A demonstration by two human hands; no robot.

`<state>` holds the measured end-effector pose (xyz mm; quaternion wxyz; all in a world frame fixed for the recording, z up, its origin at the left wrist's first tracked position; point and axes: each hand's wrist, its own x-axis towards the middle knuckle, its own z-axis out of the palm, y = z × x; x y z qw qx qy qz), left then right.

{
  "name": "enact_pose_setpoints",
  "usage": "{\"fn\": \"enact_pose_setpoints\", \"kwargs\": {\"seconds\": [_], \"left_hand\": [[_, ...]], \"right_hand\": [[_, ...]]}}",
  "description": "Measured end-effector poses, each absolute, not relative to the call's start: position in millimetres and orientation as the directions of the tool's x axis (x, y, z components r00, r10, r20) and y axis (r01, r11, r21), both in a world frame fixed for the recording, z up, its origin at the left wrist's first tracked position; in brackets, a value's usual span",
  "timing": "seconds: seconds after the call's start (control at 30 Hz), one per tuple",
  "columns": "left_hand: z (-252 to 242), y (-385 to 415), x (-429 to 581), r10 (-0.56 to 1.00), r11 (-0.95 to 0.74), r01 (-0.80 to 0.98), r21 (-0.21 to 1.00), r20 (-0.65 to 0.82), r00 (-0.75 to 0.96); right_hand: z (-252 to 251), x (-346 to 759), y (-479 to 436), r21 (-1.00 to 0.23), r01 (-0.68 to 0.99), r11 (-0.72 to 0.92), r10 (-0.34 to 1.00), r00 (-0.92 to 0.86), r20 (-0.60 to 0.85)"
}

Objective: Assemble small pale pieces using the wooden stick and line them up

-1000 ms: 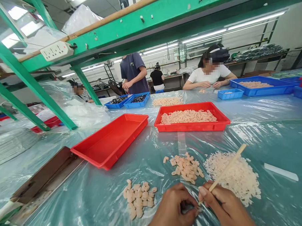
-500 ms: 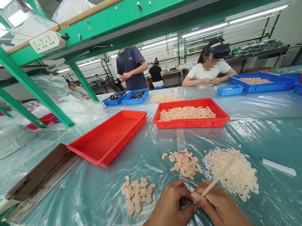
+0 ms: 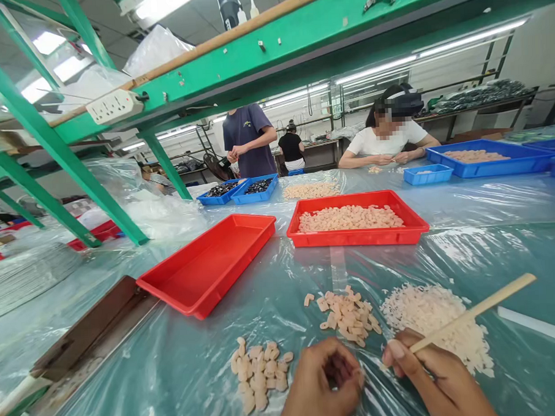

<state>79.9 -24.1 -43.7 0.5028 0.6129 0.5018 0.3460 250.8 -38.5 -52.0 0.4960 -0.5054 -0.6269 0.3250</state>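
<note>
Fingertips of the left hand (image 3: 319, 384) pinched together, thumb meeting index in a ring, gripping a small pale piece (image 3: 362, 376); mostly hidden, shape unclear. Right hand (image 3: 439, 376), just beside and apart from the left, has thumb and fingers closed on a wooden stick (image 3: 486, 306), slanting up to the right over a heap of white scraps (image 3: 420, 306).

Near side of table: peach-colored pile (image 3: 351, 318) beyond the left hand, between both hands' lines of reach; second peach cluster (image 3: 259, 374) left of the left hand. White strip (image 3: 533, 324) lies right of the scraps, near the stick's far end.

Farther out: red tray (image 3: 359, 236) with many peach pieces; another red tray (image 3: 210, 260) angled to its left; brown box (image 3: 83, 330) at left. Beyond: blue trays (image 3: 256, 196) with dark items, large blue tray (image 3: 517, 164) with peach pieces, seated co-worker (image 3: 385, 139), standing person in dark shirt (image 3: 249, 135). Green frame (image 3: 234, 66) overhead.
</note>
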Motion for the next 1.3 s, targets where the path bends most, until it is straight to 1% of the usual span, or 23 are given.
{"fn": "enact_pose_setpoints", "kwargs": {"seconds": [0.07, 0.13, 0.23, 0.37, 0.53, 0.63, 0.7, 0.77, 0.83, 0.87, 0.93, 1.03, 1.1, 1.17, 1.23, 1.3], "left_hand": [[-38, -22, 79, 0.963, 0.13, 0.061, 0.99, -0.14, 0.232], [-32, -19, 78, 0.946, 0.257, -0.109, 0.96, -0.227, 0.232], [-28, -17, 77, 0.918, 0.371, -0.266, 0.89, -0.31, 0.247], [-29, -16, 76, 0.903, 0.413, -0.334, 0.847, -0.334, 0.269], [-27, -10, 72, 0.923, 0.363, -0.302, 0.881, -0.295, 0.247], [-19, -1, 70, 0.949, 0.281, -0.232, 0.931, -0.232, 0.215], [-12, 6, 69, 0.96, 0.225, -0.146, 0.963, -0.193, 0.202], [-4, 12, 67, 0.971, 0.151, 0.009, 0.989, -0.15, 0.185], [3, 14, 62, 0.983, 0.026, 0.241, 0.97, -0.068, 0.168], [5, 13, 58, 0.985, -0.037, 0.369, 0.929, -0.028, 0.169], [10, 9, 48, 0.982, -0.112, 0.594, 0.796, -0.002, 0.187], [13, -1, 33, 0.982, -0.109, 0.822, 0.559, -0.069, 0.177], [14, -7, 27, 0.985, -0.081, 0.912, 0.403, -0.11, 0.136], [13, -10, 25, 0.985, -0.054, 0.957, 0.284, -0.144, 0.099], [11, -11, 25, 0.982, -0.048, 0.974, 0.22, -0.166, 0.086], [8, -11, 28, 0.985, -0.061, 0.974, 0.22, -0.143, 0.094]], "right_hand": [[-51, 252, -38, -0.912, 0.302, 0.279, 0.955, 0.01, 0.296], [-51, 254, -37, -0.903, 0.309, 0.298, 0.952, -0.027, 0.304], [-51, 256, -34, -0.897, 0.321, 0.303, 0.953, -0.082, 0.292], [-50, 256, -33, -0.905, 0.325, 0.274, 0.962, -0.081, 0.262], [-48, 253, -34, -0.934, 0.269, 0.234, 0.972, -0.029, 0.235], [-50, 254, -35, -0.933, 0.267, 0.24, 0.971, -0.069, 0.229], [-51, 255, -35, -0.925, 0.28, 0.256, 0.967, -0.085, 0.242], [-51, 255, -35, -0.917, 0.286, 0.279, 0.96, -0.102, 0.26], [-51, 255, -36, -0.919, 0.276, 0.281, 0.96, -0.09, 0.266], [-50, 254, -37, -0.923, 0.269, 0.276, 0.961, -0.081, 0.263], [-48, 253, -38, -0.93, 0.263, 0.257, 0.966, -0.044, 0.254], [-47, 250, -39, -0.928, 0.272, 0.254, 0.966, -0.018, 0.259], [-48, 249, -39, -0.927, 0.269, 0.26, 0.964, -0.014, 0.266], [-49, 249, -39, -0.928, 0.266, 0.262, 0.963, -0.013, 0.268], [-50, 251, -38, -0.924, 0.273, 0.266, 0.963, -0.025, 0.27], [-51, 252, -37, -0.916, 0.289, 0.278, 0.96, -0.049, 0.276]]}}
